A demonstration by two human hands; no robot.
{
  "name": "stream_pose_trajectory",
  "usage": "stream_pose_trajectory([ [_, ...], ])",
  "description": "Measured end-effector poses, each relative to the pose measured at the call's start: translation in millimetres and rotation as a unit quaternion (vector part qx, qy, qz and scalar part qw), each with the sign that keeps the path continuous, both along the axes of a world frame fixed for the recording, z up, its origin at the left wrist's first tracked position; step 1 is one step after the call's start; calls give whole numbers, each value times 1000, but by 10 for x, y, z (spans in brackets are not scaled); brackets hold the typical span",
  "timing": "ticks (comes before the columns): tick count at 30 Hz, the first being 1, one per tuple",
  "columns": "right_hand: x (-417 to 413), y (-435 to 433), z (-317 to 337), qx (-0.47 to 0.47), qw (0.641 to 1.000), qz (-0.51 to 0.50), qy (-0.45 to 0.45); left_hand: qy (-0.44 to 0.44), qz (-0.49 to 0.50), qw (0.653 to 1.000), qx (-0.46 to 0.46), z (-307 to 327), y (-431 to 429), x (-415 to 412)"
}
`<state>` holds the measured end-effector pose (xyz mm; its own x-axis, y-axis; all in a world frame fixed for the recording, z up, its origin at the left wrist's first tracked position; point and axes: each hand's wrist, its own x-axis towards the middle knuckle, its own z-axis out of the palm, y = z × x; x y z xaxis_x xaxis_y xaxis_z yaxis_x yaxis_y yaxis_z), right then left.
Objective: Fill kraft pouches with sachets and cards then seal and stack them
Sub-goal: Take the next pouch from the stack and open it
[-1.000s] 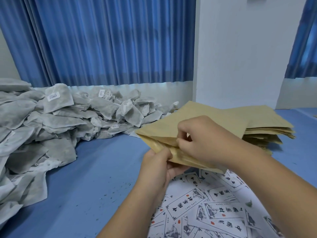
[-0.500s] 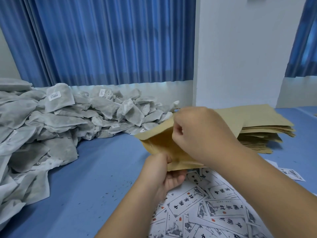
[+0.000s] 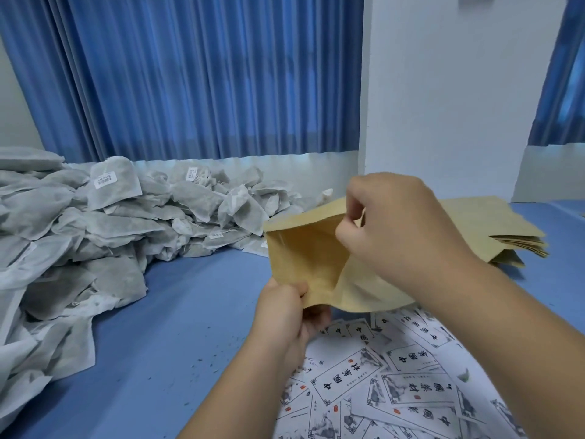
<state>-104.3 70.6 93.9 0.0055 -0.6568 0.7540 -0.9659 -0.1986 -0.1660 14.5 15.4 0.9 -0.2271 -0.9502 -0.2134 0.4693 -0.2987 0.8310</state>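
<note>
One pouch (image 3: 304, 258) is held up over the table (image 3: 164, 312). The left hand (image 3: 281, 312) pinches its lower edge and the right hand (image 3: 402, 232) pinches the upper lip, spreading the mouth. The mouth faces left, toward the sachets (image 3: 126, 229), which the left hand is nearer. The cards (image 3: 399, 391) lie just underneath.

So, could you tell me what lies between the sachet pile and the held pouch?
Head view: only bare blue tabletop separates sachet pile and pouch.

The sachets (image 3: 95, 248) run off the left edge; their labels (image 3: 105, 180) are too small to read. The cards (image 3: 411, 391) run off the bottom. The right hand (image 3: 402, 229) hides much of the stack (image 3: 497, 223).
</note>
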Motion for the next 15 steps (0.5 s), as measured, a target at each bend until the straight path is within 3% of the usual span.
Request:
stream_pose_trajectory([
  [5,-120,-28,29,38,993,13,-109,12,-115,992,43,16,38,7],
  [10,-246,-32,113,39,982,24,-184,7,-140,990,25,89,42,-35],
  [15,-344,-94,114,47,976,14,-210,-89,-174,980,-41,261,-74,-161],
])
